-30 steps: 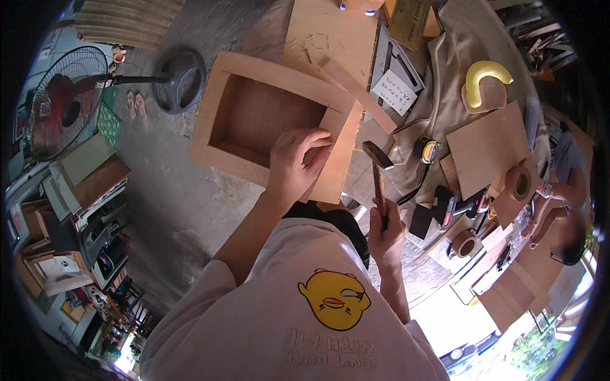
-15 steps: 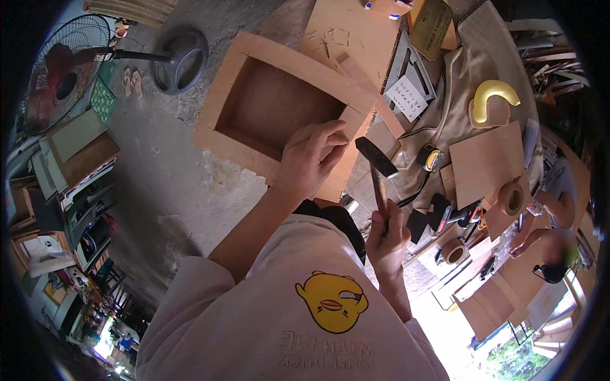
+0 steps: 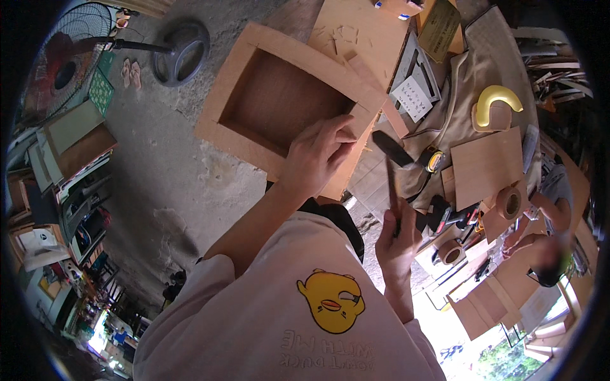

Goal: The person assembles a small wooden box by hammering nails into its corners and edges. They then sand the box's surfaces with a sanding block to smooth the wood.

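A shallow wooden box with a wide flat rim [image 3: 229, 82] lies tilted ahead of me, partly over the workbench [image 3: 333, 47]. My left hand [image 3: 318, 155] rests on its near right corner. The thumb and fingers there are bent together in a pinch, and anything between them is too small to make out. To the right, my right hand [image 3: 399, 244] is closed round the wooden handle of a hammer [image 3: 393, 149]. The hammer's dark head is raised beside the box, apart from it and from my left fingers.
Small nails [image 3: 333, 41] lie scattered on the bench. Right of it are a paper note [image 3: 412, 98], a tape measure [image 3: 431, 159], a yellow curved object [image 3: 495, 101], a cordless drill [image 3: 438, 213] and tape rolls [image 3: 509, 203]. Another person [image 3: 553, 203] sits far right. A fan [image 3: 63, 70] stands left.
The hammer and my right hand have moved right, away from the box. My left hand stays pinched at the box corner. The view has shifted slightly.
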`<state>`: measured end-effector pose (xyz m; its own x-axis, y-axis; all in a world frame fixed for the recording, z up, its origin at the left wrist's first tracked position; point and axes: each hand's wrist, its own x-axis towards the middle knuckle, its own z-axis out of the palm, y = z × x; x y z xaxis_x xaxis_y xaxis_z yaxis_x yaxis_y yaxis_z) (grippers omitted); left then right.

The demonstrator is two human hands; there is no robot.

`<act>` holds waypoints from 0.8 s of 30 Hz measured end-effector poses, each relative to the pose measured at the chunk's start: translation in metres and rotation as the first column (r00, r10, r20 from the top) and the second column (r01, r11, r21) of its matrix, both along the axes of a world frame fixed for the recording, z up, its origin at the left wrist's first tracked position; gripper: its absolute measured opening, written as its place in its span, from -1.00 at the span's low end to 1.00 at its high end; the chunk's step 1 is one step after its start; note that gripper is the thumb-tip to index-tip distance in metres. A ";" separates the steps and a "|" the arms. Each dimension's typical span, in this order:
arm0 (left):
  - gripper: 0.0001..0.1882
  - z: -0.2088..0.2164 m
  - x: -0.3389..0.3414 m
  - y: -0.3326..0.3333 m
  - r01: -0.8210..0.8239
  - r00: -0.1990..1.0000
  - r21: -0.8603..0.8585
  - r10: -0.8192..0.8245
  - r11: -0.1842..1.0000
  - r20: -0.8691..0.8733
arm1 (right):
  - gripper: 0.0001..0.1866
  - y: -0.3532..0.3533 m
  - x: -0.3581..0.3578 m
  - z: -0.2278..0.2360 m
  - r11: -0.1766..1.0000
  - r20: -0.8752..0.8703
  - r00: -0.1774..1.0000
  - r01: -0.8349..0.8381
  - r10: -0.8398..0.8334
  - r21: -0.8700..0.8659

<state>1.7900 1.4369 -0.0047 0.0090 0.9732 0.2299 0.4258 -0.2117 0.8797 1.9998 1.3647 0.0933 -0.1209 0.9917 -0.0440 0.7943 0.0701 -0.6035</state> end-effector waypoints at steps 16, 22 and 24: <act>-0.51 0.001 -0.017 -0.031 -0.032 0.876 0.133 0.092 0.991 -0.474 | -0.73 -0.028 0.024 -0.013 0.995 -0.204 0.977 0.081 -0.066 0.066; -0.54 0.005 -0.018 -0.028 -0.017 0.880 0.088 0.056 0.996 -0.472 | -0.73 -0.006 0.005 -0.027 0.998 -0.034 0.998 -0.050 0.049 -0.029; -0.55 -0.001 -0.017 -0.028 -0.057 0.874 0.104 0.100 0.993 -0.476 | -0.68 -0.022 0.017 -0.018 0.996 -0.066 0.997 0.041 -0.036 0.080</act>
<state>1.7726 1.4088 -0.0053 0.0636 0.9525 0.2979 0.8091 -0.2239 0.5433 2.0165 1.3428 0.0752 -0.0826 0.9956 0.0435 0.7573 0.0911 -0.6467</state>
